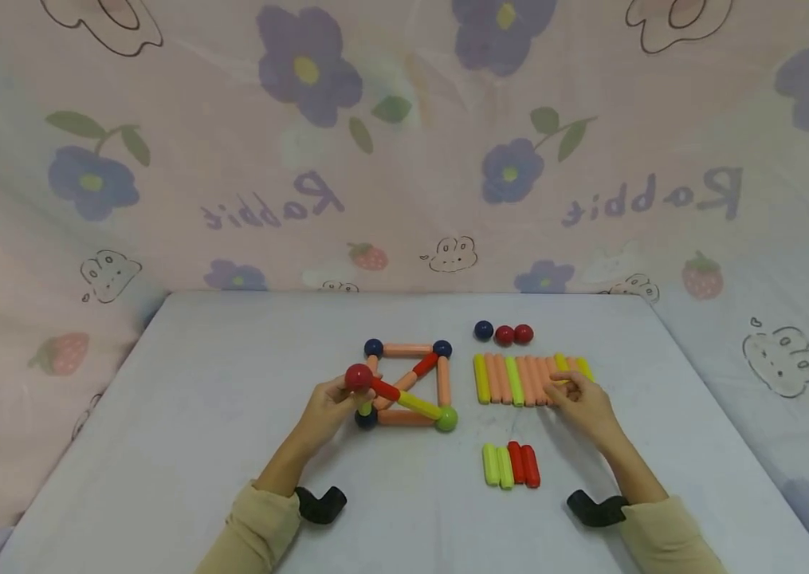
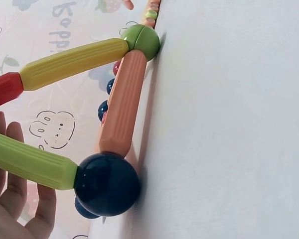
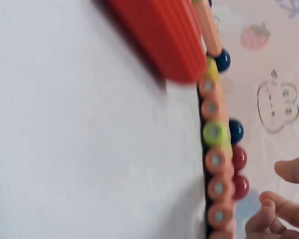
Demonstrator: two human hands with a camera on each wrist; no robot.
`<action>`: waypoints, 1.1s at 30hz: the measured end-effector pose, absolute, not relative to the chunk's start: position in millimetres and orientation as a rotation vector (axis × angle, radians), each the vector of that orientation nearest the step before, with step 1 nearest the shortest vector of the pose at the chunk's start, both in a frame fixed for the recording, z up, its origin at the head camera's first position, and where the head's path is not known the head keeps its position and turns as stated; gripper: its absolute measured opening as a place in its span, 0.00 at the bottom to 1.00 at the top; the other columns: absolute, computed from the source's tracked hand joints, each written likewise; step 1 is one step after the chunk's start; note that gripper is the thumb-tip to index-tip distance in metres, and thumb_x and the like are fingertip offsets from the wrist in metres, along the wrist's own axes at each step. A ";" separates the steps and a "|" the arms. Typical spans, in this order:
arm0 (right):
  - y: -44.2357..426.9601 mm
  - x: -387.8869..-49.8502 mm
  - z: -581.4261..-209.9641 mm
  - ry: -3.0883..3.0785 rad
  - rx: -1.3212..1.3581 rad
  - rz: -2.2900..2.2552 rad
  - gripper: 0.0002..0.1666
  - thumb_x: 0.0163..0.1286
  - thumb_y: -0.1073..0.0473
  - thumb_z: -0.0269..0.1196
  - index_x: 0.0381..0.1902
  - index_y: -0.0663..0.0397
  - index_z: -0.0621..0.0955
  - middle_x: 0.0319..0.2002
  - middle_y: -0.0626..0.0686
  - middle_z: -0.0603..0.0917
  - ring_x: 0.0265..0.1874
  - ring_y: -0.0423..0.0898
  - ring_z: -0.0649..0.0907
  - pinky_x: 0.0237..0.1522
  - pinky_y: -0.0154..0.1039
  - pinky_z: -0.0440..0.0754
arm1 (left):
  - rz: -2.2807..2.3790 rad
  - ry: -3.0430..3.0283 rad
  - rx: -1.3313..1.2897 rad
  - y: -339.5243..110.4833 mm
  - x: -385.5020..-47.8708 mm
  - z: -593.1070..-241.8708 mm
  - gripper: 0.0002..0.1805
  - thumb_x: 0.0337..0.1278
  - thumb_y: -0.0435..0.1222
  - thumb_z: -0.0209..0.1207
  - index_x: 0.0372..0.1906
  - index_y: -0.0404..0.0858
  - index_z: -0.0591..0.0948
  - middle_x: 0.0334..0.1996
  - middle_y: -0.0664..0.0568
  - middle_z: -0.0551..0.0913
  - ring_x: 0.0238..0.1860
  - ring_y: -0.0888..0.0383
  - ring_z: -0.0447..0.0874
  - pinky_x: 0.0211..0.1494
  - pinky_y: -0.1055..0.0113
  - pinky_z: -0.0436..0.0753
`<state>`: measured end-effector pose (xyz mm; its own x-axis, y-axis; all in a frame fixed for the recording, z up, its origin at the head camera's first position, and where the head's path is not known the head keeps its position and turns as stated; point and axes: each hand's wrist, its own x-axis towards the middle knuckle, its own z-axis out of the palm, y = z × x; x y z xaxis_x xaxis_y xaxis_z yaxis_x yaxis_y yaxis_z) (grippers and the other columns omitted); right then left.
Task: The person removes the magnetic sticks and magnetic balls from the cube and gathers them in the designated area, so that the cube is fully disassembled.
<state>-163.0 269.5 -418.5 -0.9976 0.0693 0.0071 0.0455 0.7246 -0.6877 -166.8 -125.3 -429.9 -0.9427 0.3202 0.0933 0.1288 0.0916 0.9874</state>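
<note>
My left hand point(image 1: 328, 408) holds the red ball point(image 1: 359, 377) at the raised top of a magnetic stick-and-ball frame. From that ball a red stick point(image 1: 385, 389) and a yellow stick point(image 1: 420, 406) slope down to a green ball point(image 1: 446, 418). A light green stick point(image 2: 32, 162) rises from a dark blue ball point(image 2: 107, 184), the left fingers behind it. Peach sticks point(image 1: 407, 349) form the base, crossed by a red-and-peach diagonal. Over the right end of a row of sticks point(image 1: 529, 381) hovers my right hand point(image 1: 586, 406), nothing visible between its parted thumb and fingers.
Behind the row lie a dark blue ball point(image 1: 484, 330) and two red balls point(image 1: 514, 335). Nearer me are two light green sticks point(image 1: 498, 465) and two red sticks point(image 1: 524, 464). A patterned cloth point(image 1: 404, 159) hangs behind the white table point(image 1: 232, 343).
</note>
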 end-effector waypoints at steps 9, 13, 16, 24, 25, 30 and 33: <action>225.0 -152.8 -421.9 -2.868 0.103 1.337 0.17 0.67 0.60 0.62 0.49 0.66 0.79 0.29 0.55 0.79 0.25 0.36 0.73 0.26 0.27 0.73 | 1.998 2.202 0.453 -125.2 -165.6 -433.2 0.20 0.65 0.34 0.57 0.57 0.26 0.76 0.56 0.32 0.79 0.48 0.73 0.76 0.53 0.77 0.77; 205.4 -151.8 -419.5 -2.895 0.120 1.383 0.16 0.67 0.59 0.62 0.49 0.63 0.80 0.29 0.54 0.79 0.27 0.37 0.74 0.26 0.26 0.72 | 1.973 2.217 0.412 -125.1 -164.0 -432.3 0.20 0.65 0.34 0.57 0.57 0.26 0.76 0.57 0.30 0.78 0.46 0.73 0.77 0.53 0.78 0.76; 190.8 -151.9 -416.0 -2.886 0.189 1.418 0.15 0.67 0.60 0.62 0.47 0.64 0.80 0.29 0.55 0.79 0.27 0.37 0.73 0.25 0.26 0.70 | 1.973 2.212 0.414 -125.0 -163.5 -432.2 0.21 0.66 0.34 0.56 0.58 0.25 0.75 0.57 0.29 0.77 0.45 0.74 0.78 0.53 0.79 0.76; 150.3 -155.0 -407.5 -2.807 0.435 1.413 0.13 0.65 0.62 0.63 0.45 0.63 0.81 0.27 0.53 0.79 0.25 0.34 0.73 0.27 0.26 0.73 | 1.977 2.226 0.440 -123.4 -163.9 -432.6 0.21 0.65 0.35 0.56 0.58 0.27 0.76 0.60 0.30 0.76 0.50 0.76 0.76 0.56 0.80 0.74; 145.7 -155.1 -406.3 -2.781 0.466 1.407 0.12 0.65 0.63 0.63 0.45 0.63 0.81 0.27 0.53 0.79 0.25 0.33 0.73 0.27 0.26 0.73 | 1.980 2.224 0.448 -123.4 -164.0 -432.6 0.21 0.65 0.35 0.56 0.58 0.26 0.76 0.60 0.30 0.76 0.50 0.76 0.76 0.56 0.80 0.74; 123.8 -154.6 -399.4 -2.658 0.583 1.416 0.11 0.63 0.64 0.65 0.43 0.61 0.81 0.25 0.52 0.78 0.26 0.33 0.72 0.29 0.26 0.74 | 2.004 2.197 0.432 -123.7 -164.3 -432.9 0.21 0.65 0.35 0.57 0.58 0.27 0.76 0.59 0.30 0.76 0.48 0.75 0.77 0.54 0.80 0.76; 110.7 -153.9 -396.0 -2.588 0.619 1.448 0.11 0.61 0.64 0.67 0.42 0.61 0.81 0.26 0.53 0.78 0.26 0.37 0.73 0.29 0.27 0.74 | 1.997 2.209 0.424 -123.5 -163.4 -433.3 0.21 0.65 0.36 0.57 0.58 0.27 0.76 0.57 0.32 0.79 0.46 0.74 0.78 0.54 0.76 0.77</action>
